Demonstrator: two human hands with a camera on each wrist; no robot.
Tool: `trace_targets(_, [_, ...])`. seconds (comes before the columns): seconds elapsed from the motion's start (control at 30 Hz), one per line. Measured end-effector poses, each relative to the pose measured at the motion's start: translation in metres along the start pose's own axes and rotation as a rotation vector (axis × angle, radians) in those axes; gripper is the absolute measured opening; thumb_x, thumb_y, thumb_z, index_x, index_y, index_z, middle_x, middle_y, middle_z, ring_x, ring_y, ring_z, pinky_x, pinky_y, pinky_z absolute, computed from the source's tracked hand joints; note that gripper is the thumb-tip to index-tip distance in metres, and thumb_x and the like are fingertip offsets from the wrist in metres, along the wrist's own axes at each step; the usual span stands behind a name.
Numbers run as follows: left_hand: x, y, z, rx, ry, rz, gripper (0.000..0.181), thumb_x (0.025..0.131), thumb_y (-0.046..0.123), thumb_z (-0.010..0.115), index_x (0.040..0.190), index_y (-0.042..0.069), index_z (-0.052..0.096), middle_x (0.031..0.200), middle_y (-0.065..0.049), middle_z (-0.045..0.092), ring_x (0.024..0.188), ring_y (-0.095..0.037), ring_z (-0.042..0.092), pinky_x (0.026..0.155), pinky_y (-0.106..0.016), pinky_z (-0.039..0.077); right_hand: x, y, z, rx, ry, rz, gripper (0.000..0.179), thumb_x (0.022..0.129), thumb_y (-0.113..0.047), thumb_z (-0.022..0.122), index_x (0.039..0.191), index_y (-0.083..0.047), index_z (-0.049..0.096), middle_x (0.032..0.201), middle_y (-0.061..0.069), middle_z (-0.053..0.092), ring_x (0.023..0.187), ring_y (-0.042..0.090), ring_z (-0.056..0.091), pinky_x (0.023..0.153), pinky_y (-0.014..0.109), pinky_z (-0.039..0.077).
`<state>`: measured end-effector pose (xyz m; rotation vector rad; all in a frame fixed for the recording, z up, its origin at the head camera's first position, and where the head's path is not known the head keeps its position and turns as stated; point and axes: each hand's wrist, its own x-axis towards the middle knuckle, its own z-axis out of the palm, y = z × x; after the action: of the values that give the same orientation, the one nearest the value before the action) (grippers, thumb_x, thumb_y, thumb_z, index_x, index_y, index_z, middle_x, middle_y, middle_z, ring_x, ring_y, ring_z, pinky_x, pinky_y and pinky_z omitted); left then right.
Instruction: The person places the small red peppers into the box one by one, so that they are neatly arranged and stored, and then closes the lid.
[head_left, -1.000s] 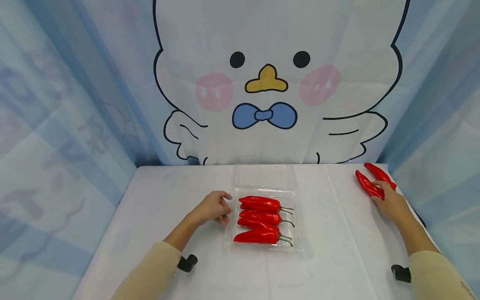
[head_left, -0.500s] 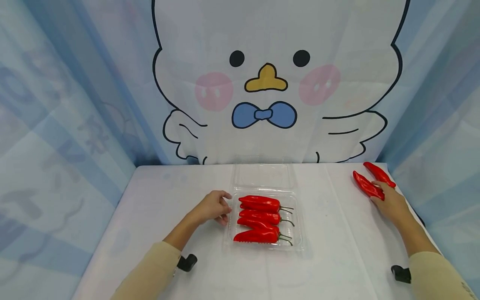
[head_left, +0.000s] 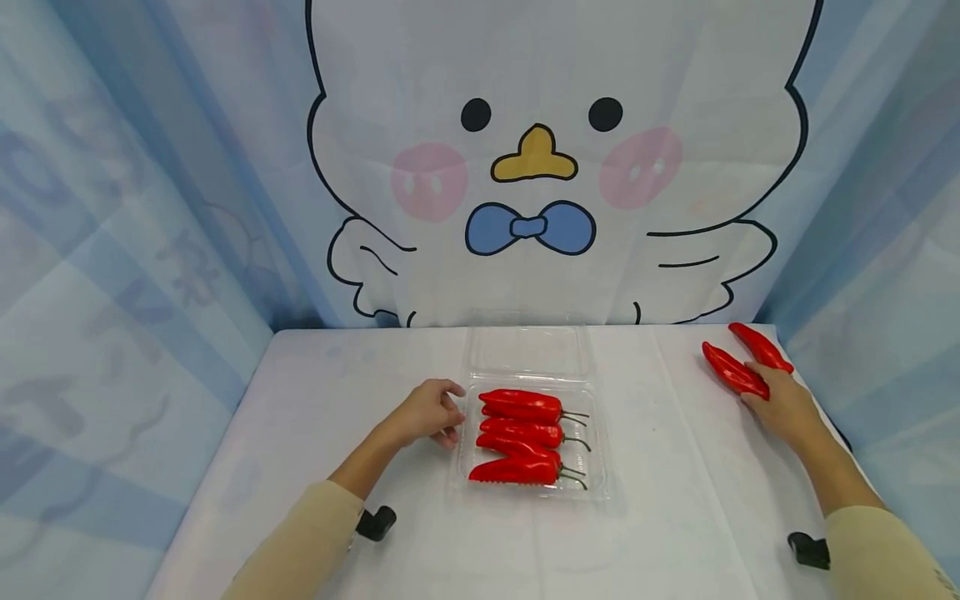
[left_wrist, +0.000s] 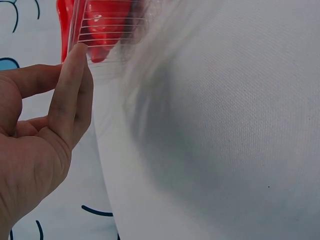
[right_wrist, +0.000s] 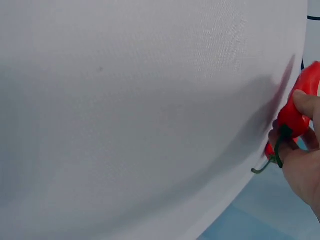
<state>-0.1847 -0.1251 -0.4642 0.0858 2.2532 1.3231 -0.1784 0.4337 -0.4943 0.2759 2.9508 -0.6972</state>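
Observation:
My right hand (head_left: 783, 404) pinches a red chili pepper (head_left: 731, 368) by its stem end, thumb on one side and fingers on the other. Its green stem hangs by the palm in the right wrist view, where the held pepper (right_wrist: 299, 102) shows large. Just behind it lies a second red pepper (head_left: 759, 346) near the table's right edge. At the centre, a clear plastic clamshell box (head_left: 596, 467) stands with its lid folded back, holding several red peppers (head_left: 517, 433) side by side, stems to the right. My left hand (head_left: 426, 414) has its loosely bent fingertips at the box's left wall.
The white-covered table (head_left: 675, 517) is bounded by a curtain with a cartoon bird (head_left: 536, 158) behind and blue curtains at both sides. The transparent lid (head_left: 528, 354) leans back toward the rear curtain. A black wrist camera (head_left: 377, 523) juts from the left sleeve.
The pepper in my right hand has shifted slightly left, away from the one behind it. My left hand and the box have stayed in place.

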Motion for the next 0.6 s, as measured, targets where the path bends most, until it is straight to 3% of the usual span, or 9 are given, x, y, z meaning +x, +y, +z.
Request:
trace_targets(0.27, [0.001, 0.002, -0.001, -0.008, -0.008, -0.004, 0.045, 0.095, 0.002, 0.068, 0.138, -0.002, 0.055, 0.087, -0.015, 0.067, 0.059, -0.020, 0.069, 0.059, -0.031, 0.064, -0.005, -0.004, -0.004, -0.039, 0.006, -0.049, 0.079, 0.091, -0.009, 0.075, 0.154, 0.008, 0.031, 0.144, 0.043, 0.033, 0.126, 0.063, 0.033, 0.093, 0.078, 0.047])
trace_targets(0.6, [0.002, 0.001, 0.000, 0.002, 0.008, -0.010, 0.045, 0.095, 0.004, 0.069, 0.138, -0.001, 0.055, 0.087, -0.014, 0.067, 0.059, -0.020, 0.070, 0.059, -0.030, 0.064, -0.014, -0.026, -0.005, -0.039, 0.004, -0.123, 0.074, 0.091, -0.011, 0.076, 0.152, 0.007, 0.038, 0.144, 0.040, 0.039, 0.126, 0.060, 0.036, 0.093, 0.076, 0.049])
